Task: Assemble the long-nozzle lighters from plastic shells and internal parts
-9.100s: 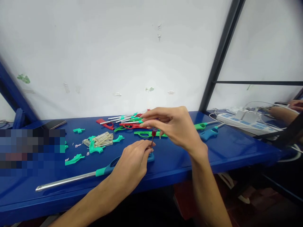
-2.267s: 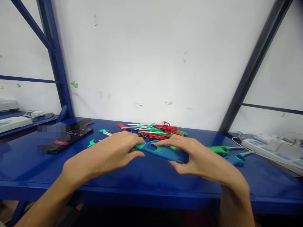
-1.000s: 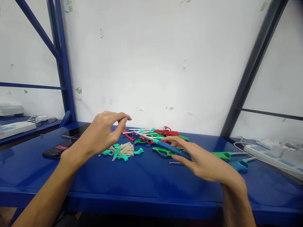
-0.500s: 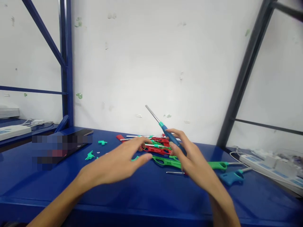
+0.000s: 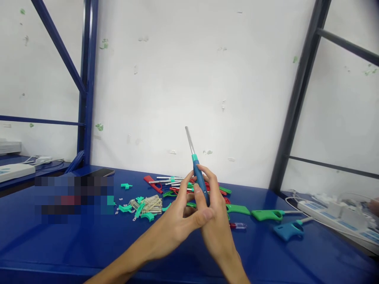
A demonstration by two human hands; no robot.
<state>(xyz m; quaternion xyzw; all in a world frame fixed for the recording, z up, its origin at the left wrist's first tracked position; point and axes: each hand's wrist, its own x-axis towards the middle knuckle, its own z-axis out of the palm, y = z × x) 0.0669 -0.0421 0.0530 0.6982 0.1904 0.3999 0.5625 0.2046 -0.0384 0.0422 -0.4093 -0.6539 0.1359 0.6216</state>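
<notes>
A blue long-nosed lighter (image 5: 199, 179) with a teal collar and a steel tube stands almost upright above the blue table (image 5: 74, 244), tube pointing up. My right hand (image 5: 217, 221) is wrapped round its handle. My left hand (image 5: 182, 219) has come against it from the left, thumb and fingers pinching the lower handle. Behind my hands lies a heap of red and green lighter shells and steel tubes (image 5: 174, 183). A small red and clear part (image 5: 237, 225) lies just right of my right hand.
Teal triggers and pale metal strips (image 5: 145, 205) lie left of my hands. A green lighter (image 5: 268, 214) and a blue lighter (image 5: 287, 230) lie to the right. A phone (image 5: 99, 172) is at the back left, a white power strip (image 5: 337, 215) at the far right. Blue and black shelf posts flank the bench.
My right hand has swung the blue lighter from lying on the table to nearly upright. My left hand, raised and free a second ago, has closed on the handle.
</notes>
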